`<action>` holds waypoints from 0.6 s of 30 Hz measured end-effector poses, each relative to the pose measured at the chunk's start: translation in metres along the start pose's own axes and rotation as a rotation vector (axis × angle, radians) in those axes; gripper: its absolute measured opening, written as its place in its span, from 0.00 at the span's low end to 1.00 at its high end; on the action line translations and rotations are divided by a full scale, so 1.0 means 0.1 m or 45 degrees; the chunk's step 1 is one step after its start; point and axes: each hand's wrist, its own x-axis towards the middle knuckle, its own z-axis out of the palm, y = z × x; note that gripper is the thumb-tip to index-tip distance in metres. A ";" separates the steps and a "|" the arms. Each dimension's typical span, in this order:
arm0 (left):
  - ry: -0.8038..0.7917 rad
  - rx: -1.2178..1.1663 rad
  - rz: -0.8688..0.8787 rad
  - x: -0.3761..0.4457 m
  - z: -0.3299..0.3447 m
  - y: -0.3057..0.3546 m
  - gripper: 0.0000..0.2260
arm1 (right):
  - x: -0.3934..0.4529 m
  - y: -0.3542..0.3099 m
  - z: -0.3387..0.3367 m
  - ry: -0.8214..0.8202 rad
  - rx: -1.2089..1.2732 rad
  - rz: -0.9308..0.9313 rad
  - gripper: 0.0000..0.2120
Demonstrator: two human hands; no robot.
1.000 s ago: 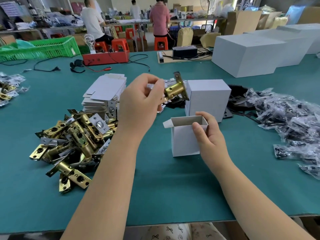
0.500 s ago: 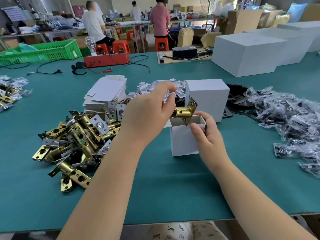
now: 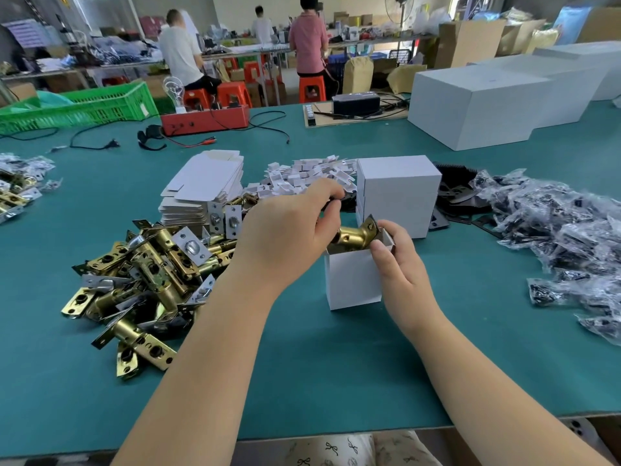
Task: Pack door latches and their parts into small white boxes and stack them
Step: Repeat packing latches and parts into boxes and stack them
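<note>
While left hand (image 3: 285, 237) fingers pinch one brass latch (image 3: 356, 235), right hand (image 3: 400, 264) fingers grip one open box (image 3: 353, 280).

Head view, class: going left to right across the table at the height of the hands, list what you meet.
Latch pile → left hand → brass latch → right hand → bagged parts.
</note>
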 end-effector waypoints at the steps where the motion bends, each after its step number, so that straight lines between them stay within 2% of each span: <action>1: -0.011 0.020 -0.022 0.00 0.00 -0.02 0.07 | 0.00 0.00 0.00 -0.001 0.004 0.006 0.11; 6: -0.031 0.018 -0.108 0.04 0.06 0.02 0.06 | -0.01 -0.01 0.01 0.009 0.017 0.011 0.10; 9: -0.049 0.038 -0.162 0.06 0.14 0.10 0.12 | 0.00 -0.01 0.00 0.017 0.027 0.036 0.10; 12: -0.083 -0.170 -0.266 0.07 0.18 0.04 0.18 | -0.01 -0.02 0.00 0.006 0.035 0.050 0.10; 15: -0.105 -0.223 -0.285 0.10 0.20 0.06 0.14 | -0.01 -0.01 0.00 0.009 0.038 0.042 0.10; 18: -0.150 -0.223 -0.213 0.17 0.24 0.17 0.09 | 0.01 -0.02 0.01 -0.007 0.038 0.033 0.10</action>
